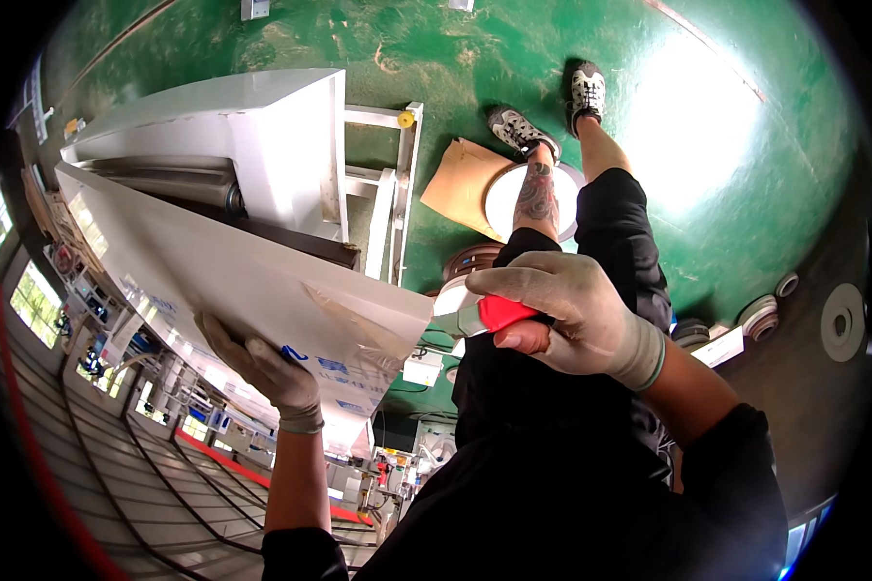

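Note:
A wide white film sheet (213, 261) with blue print runs from a metal roller (174, 184) on a white machine (262, 136) down toward me. My left hand (262, 363), in a grey glove, grips the sheet's lower edge from beneath. My right hand (562, 310), also gloved, is closed around a tool with a red handle (502, 312) and a pale tip, held just right of the sheet's corner. Whether the tip touches the film is hard to tell.
My legs and shoes (552, 111) stand on a green floor (727, 116). A cardboard piece (460, 184) and a white round disc (504, 198) lie by my feet. Several rolls and discs (804, 315) lie at the right. Windows and other machines show at the lower left.

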Demonstrator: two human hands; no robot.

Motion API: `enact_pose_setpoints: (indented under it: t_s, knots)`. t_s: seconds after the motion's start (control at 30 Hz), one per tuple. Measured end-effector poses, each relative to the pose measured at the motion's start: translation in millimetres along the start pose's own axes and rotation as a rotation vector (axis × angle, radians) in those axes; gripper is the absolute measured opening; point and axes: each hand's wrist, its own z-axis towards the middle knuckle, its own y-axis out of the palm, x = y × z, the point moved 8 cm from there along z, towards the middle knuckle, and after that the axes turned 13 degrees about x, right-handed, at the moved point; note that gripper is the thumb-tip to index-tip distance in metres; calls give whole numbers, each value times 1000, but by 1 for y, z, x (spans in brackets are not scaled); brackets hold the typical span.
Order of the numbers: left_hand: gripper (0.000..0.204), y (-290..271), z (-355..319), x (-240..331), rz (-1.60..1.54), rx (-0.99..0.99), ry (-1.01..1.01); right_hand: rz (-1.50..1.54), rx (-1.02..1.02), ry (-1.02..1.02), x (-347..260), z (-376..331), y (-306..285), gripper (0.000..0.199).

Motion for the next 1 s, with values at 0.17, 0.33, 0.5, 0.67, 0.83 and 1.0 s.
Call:
enact_pose_setpoints:
  t_s: [0.17,0.33,0.5,0.67,0.83,1.0]
  knots:
    - [75,0,0,0,-13,-10,-8,-24,-28,-1,-4,3,-1,51]
    - [74,1,-1,0,8,-23,-8,-89,-3,-41,-1,2,0,48]
    - [74,1,-6,-8,43,-27,65,-128,31,-165,6,-1,7,56]
    - [74,1,-4,-5,28,-38,13,-203,33,-247,0,3,5,56]
    - [55,1,-8,2,183,-55,239,-235,6,-245,-1,7,3,53]
    - [55,1,-8,3,205,-60,261,-174,43,-226,4,9,6,51]
